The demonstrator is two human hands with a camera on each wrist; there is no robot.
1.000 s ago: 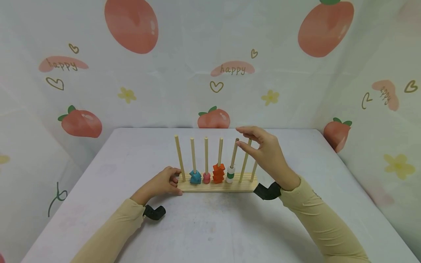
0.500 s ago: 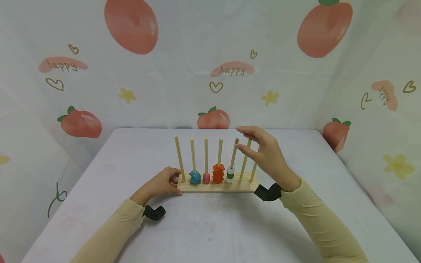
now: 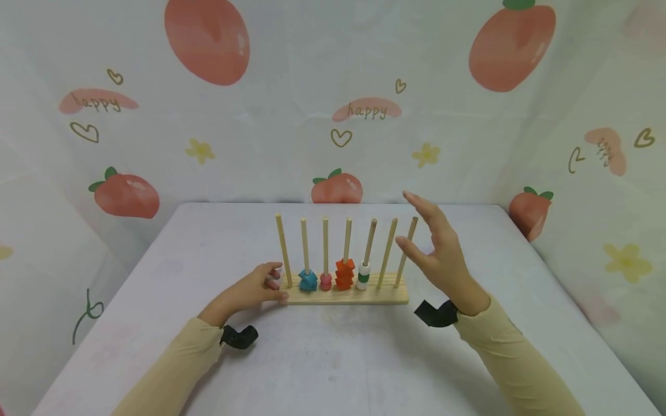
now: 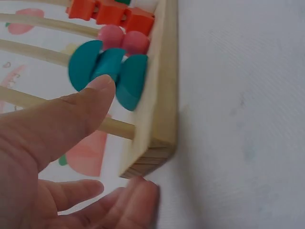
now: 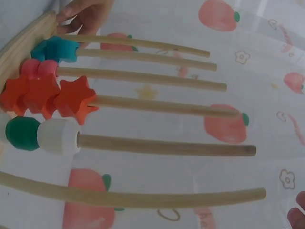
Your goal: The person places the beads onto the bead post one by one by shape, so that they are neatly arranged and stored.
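A wooden peg board point(image 3: 333, 298) with several upright pegs stands on the table. From the left, its pegs carry blue half-round beads point(image 3: 308, 281), pink round beads point(image 3: 325, 282), orange star beads point(image 3: 344, 275), and white and green beads point(image 3: 363, 277). My left hand point(image 3: 250, 290) is at the board's left end, fingers spread loosely. In the left wrist view, its thumb point(image 4: 78, 109) overlaps the blue beads while the other fingers lie beyond the board's end. My right hand point(image 3: 443, 254) is raised beside the rightmost peg point(image 3: 406, 254), thumb and fingers apart, holding nothing.
Bare pegs point(image 3: 387, 254) stand at the left and right ends of the board. The white table point(image 3: 322, 370) extends around it, and a printed cloth point(image 3: 291, 115) with peaches hangs behind. Black bands circle both wrists.
My right hand has moved right, away from the peg with the white and green beads, and its fingers have spread. My left hand has loosened and drawn slightly left.
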